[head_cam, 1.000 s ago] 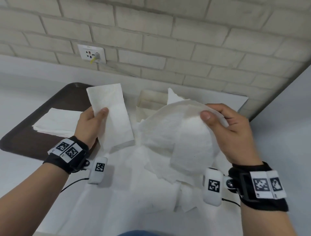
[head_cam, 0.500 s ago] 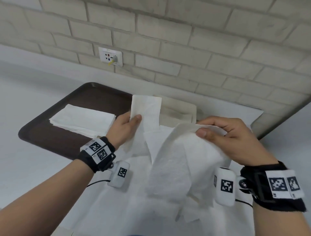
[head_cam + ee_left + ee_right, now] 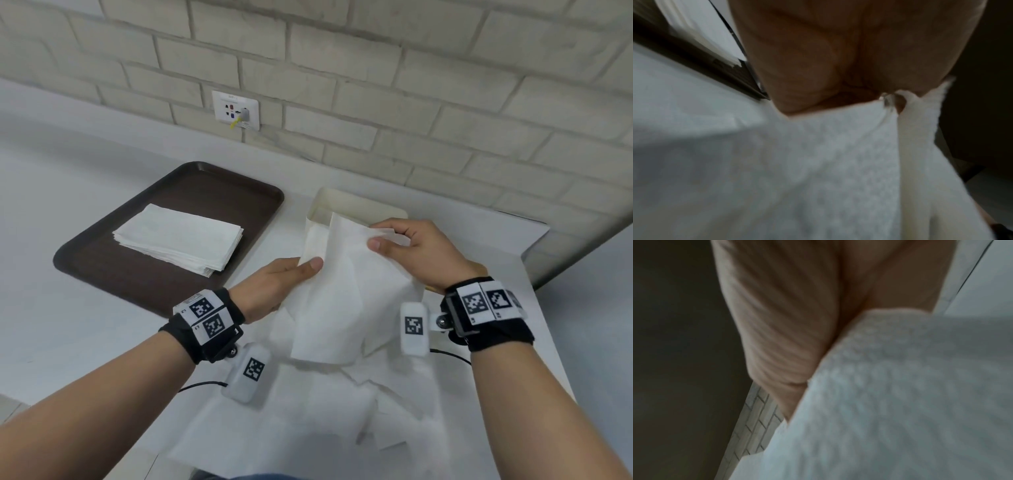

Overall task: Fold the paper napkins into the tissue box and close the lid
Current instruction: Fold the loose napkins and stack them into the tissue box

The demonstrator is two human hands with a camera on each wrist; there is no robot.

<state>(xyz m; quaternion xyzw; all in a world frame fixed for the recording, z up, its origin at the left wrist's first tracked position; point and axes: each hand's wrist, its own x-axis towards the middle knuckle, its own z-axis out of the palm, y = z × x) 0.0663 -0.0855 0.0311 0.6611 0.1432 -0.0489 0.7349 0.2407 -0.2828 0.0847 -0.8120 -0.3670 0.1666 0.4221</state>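
Observation:
A white paper napkin [image 3: 346, 291] hangs between both hands just in front of the open cream tissue box [image 3: 346, 202]. My left hand [image 3: 284, 281] pinches a folded napkin's left edge with its thumb on top. My right hand [image 3: 414, 253] pinches the upper right corner of a larger napkin that overlaps it. In the left wrist view the palm [image 3: 838, 56] sits over embossed white paper [image 3: 838, 162]. The right wrist view shows the palm [image 3: 787, 321] against the napkin [image 3: 900, 402]. The box's inside is mostly hidden by the paper.
A dark brown tray [image 3: 113, 263] at the left holds a stack of folded napkins [image 3: 178, 240]. More loose napkins [image 3: 325, 411] lie on the white table [image 3: 68, 342] near me. A brick wall with a socket [image 3: 236, 109] stands behind; the table's edge runs at right.
Both hands have come down and closer together toward the box. The left hand's folded napkin now overlaps the right hand's sheet, which has flattened from a billowed shape.

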